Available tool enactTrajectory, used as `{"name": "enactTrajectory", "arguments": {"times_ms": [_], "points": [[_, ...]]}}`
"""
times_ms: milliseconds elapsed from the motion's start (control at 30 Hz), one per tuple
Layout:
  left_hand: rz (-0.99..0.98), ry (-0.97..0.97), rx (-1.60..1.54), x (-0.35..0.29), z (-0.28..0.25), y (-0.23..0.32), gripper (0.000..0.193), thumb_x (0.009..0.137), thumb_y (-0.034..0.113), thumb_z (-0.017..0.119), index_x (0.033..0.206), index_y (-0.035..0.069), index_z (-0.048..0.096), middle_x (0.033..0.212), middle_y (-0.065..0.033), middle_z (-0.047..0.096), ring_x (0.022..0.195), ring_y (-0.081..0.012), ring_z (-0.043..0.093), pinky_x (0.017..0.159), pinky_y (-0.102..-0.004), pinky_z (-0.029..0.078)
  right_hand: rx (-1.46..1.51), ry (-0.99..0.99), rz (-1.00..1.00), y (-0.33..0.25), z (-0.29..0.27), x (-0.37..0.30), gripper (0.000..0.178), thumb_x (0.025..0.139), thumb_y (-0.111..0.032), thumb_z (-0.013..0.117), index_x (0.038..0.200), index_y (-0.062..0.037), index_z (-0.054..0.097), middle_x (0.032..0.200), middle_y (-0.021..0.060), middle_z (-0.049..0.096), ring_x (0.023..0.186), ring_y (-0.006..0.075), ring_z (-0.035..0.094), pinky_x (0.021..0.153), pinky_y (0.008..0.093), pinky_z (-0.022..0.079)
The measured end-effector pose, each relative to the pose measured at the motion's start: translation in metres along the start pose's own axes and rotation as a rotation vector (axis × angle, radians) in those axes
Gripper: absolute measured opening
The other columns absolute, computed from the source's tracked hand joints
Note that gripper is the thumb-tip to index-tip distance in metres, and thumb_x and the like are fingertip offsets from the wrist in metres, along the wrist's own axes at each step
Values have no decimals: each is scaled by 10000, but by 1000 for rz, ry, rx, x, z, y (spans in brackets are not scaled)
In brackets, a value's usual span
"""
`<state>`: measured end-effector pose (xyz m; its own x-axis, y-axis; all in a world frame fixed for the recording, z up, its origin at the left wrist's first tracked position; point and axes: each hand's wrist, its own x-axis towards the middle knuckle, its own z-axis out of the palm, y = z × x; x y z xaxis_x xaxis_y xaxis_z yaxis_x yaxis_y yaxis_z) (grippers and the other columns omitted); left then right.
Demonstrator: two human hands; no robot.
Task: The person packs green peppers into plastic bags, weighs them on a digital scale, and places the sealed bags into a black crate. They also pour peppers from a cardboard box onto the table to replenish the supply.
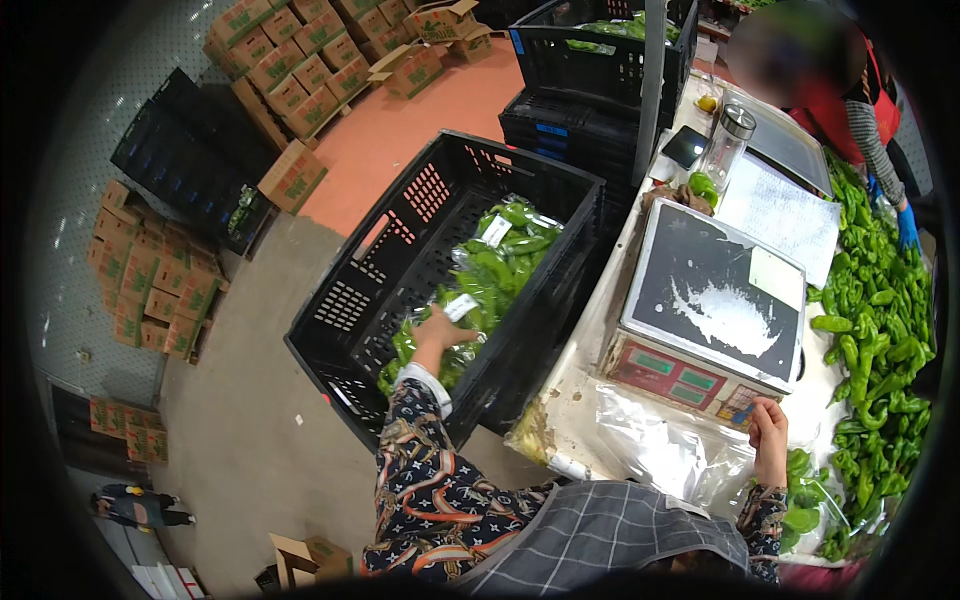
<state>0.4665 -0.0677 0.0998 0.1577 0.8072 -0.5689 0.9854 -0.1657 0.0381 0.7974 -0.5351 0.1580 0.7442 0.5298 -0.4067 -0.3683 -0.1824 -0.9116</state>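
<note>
My left hand [440,338] reaches into a black plastic crate [400,215]. Its fingers are apart and rest on a clear bag of green peppers [462,312] with a white label. Beyond it lies another labelled bag of peppers [515,235]. My right hand [768,430] is at the front panel of a digital weighing scale [710,300], fingers curled together. A small blue patch shows at its fingertips; whether it is held or part of the panel I cannot make out. Clear plastic bags [660,435] lie on the table below the scale.
Loose green peppers [880,330] cover the table's right side, where a co-worker's blue-gloved hand [908,228] reaches in. Behind the scale are a paper sheet [775,215], a glass jar [728,140] and a phone [686,147]. Stacked crates [575,125] and cardboard boxes [290,60] stand farther off.
</note>
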Motion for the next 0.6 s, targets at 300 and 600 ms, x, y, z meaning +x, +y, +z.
{"name": "enactTrajectory", "arguments": {"times_ms": [300,600], "points": [[175,-7,-3,28,11,41,658,634,534,685,951,-38,612,1012,-224,602,985,-319,576,802,-418,448,-42,95,-129,-57,-6,-97,167,862,-128,516,989,-32,567,750,3,563,578,40,421,520,172,320],[850,672,-338,-78,-73,106,454,822,205,574,1215,0,475,1021,-184,596,925,-292,574,807,-344,431,470,552,-554,37,-158,-308,178,878,-160,488,1026,-66,522,705,19,500,570,94,438,535,220,356]]}}
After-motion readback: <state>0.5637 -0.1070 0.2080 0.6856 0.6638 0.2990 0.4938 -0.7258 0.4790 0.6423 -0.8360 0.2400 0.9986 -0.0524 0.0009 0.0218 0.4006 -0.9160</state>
